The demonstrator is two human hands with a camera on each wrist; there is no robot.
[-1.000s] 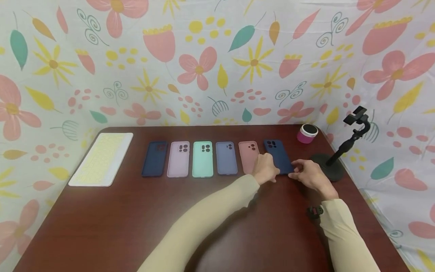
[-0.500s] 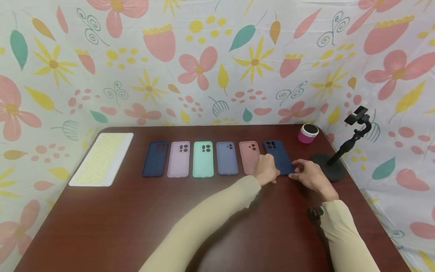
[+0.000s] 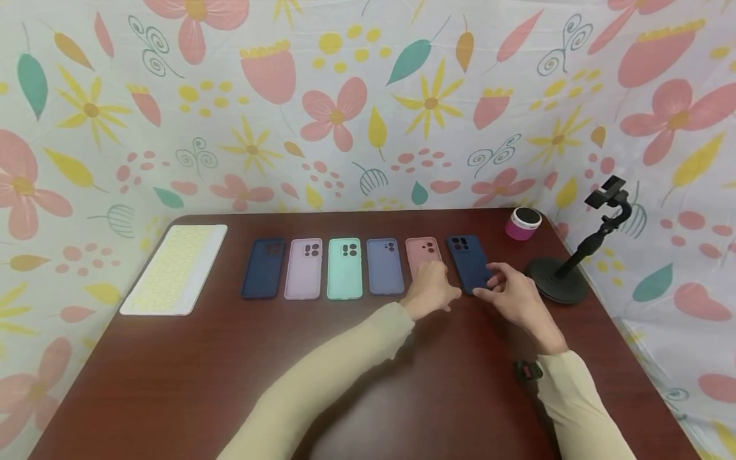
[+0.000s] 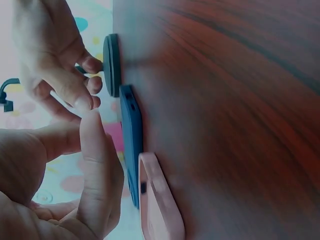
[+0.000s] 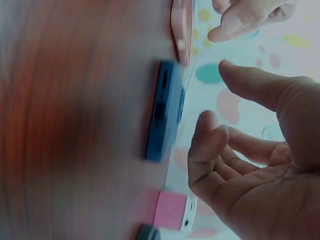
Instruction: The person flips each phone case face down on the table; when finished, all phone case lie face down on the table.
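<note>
A dark blue phone case (image 3: pixel 470 265) lies at the right end of a row of cases, its camera cutouts at the far end. My right hand (image 3: pixel 513 300) is over its near right corner; in the right wrist view the thumb and fingers of that hand (image 5: pixel 260 150) are spread apart, holding nothing. Left of it, my left hand (image 3: pixel 430 291) hovers over the near end of a pink phone case (image 3: pixel 424 251), hiding part of it. Seen from the left wrist, that hand's fingers (image 4: pixel 97 175) bend loosely around nothing, above the pink case (image 4: pixel 160 200).
Leftward along the row lie periwinkle (image 3: pixel 385 267), mint (image 3: pixel 345 269), lilac (image 3: pixel 303 269) and navy (image 3: pixel 263 268) cases. A white keyboard (image 3: pixel 190 300) is at far left. A pink-and-white round device (image 3: pixel 522 225) and a black stand (image 3: pixel 558 281) are at right.
The near end of the dark blue case has swung left, so it lies straighter. My left hand has drawn back left from it, and the right hand has loosened beside it.
</note>
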